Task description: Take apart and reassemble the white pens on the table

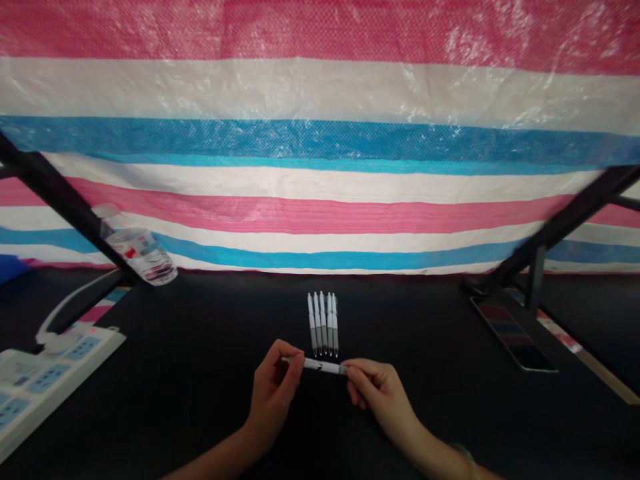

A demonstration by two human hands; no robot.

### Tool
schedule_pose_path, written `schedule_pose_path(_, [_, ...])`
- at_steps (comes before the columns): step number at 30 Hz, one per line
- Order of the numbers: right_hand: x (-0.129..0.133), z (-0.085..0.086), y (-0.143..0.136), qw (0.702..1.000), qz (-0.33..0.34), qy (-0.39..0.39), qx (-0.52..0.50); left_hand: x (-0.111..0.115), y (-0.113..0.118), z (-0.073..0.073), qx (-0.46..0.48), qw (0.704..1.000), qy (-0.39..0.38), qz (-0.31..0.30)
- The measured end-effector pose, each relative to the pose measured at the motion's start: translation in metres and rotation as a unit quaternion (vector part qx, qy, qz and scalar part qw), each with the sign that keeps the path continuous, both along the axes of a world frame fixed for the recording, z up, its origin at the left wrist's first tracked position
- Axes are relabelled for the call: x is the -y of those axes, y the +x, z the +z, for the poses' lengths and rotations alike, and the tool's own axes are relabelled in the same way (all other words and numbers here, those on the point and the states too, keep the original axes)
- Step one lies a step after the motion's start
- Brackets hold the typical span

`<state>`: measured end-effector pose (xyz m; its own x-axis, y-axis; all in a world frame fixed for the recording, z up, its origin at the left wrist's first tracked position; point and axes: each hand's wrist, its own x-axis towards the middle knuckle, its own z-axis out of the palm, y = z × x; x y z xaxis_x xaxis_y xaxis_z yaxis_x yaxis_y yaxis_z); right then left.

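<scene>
A white pen [325, 367] is held level between my two hands, just above the black table. My left hand [277, 381] pinches its left end between thumb and fingers. At the other end, the fingertips of my right hand [376, 388] close on the pen's grey part. Just beyond the held pen, several white pens with grey grips [323, 325] lie side by side in a row, their dark tips toward me.
A white power strip [60, 373] with a plugged-in cable lies at left. A clear plastic bottle [145, 257] leans behind a black bar [65, 207]. At right, a phone [513, 333] lies near another black bar [550, 227]. Striped sheeting [320, 213] hangs behind the table [200, 353].
</scene>
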<state>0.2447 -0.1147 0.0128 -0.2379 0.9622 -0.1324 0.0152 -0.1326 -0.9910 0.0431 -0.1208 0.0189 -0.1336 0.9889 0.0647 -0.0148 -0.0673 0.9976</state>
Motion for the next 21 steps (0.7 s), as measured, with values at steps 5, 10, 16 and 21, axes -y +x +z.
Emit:
schedule_pose_path(5, [0.001, 0.006, 0.004, 0.987, -0.051, 0.135, 0.069, 0.003, 0.001, -0.002, 0.043, 0.998, -0.039, -0.022])
schedule_pose_path(10, [0.005, 0.008, 0.005, 0.993, 0.004, 0.1, 0.068, 0.004, 0.003, -0.006, 0.078, 0.996, -0.046, 0.006])
schedule_pose_path(16, [0.012, 0.004, 0.0, 1.0, 0.017, 0.009, 0.01, 0.005, 0.001, -0.008, 0.103, 0.994, -0.022, 0.027])
schedule_pose_path(21, [0.013, 0.006, 0.001, 1.0, 0.013, -0.01, -0.011, 0.004, 0.0, -0.007, 0.113, 0.993, -0.024, 0.039])
